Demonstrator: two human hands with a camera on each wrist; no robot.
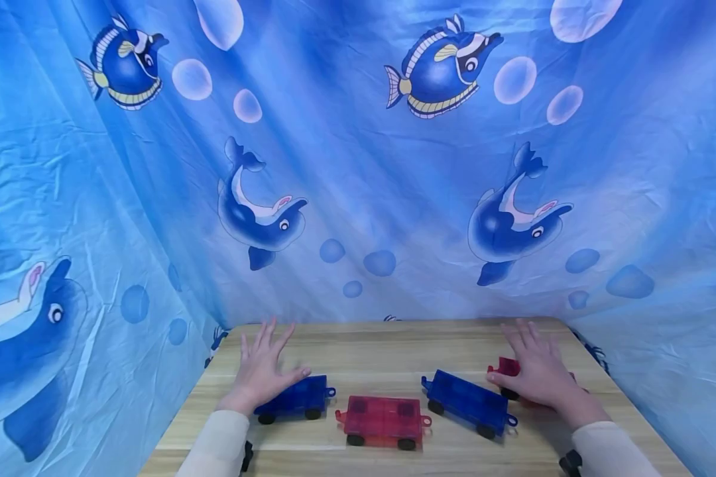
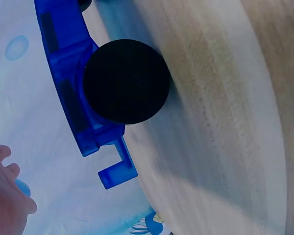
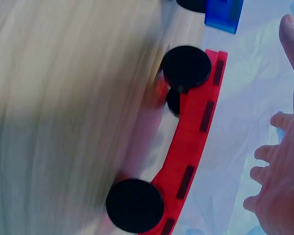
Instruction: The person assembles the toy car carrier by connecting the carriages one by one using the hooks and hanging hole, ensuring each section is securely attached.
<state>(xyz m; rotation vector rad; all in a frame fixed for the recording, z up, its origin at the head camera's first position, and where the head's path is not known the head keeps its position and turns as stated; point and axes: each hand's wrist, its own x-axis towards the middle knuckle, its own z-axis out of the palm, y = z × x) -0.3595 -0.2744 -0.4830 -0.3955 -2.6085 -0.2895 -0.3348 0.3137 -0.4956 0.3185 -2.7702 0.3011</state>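
Observation:
My left hand [image 1: 261, 372] has its fingers spread, over the left end of a see-through blue toy train car [image 1: 301, 399]. In the left wrist view, that blue car's black wheel [image 2: 127, 81] and hook show, with the hand apart from them. On the right, my other hand [image 1: 537, 372] is spread above a red toy train car [image 1: 507, 368] and hides much of it. The right wrist view shows this red car [image 3: 193, 127] on black wheels, with a gap between it and the fingers. Neither hand holds anything.
Between the hands stand another red car [image 1: 384, 419] and a second blue car [image 1: 468, 401], the latter set at a slant. The cars are apart on a wooden table [image 1: 358, 361]. A blue sea-themed curtain [image 1: 358, 165] hangs behind and at both sides.

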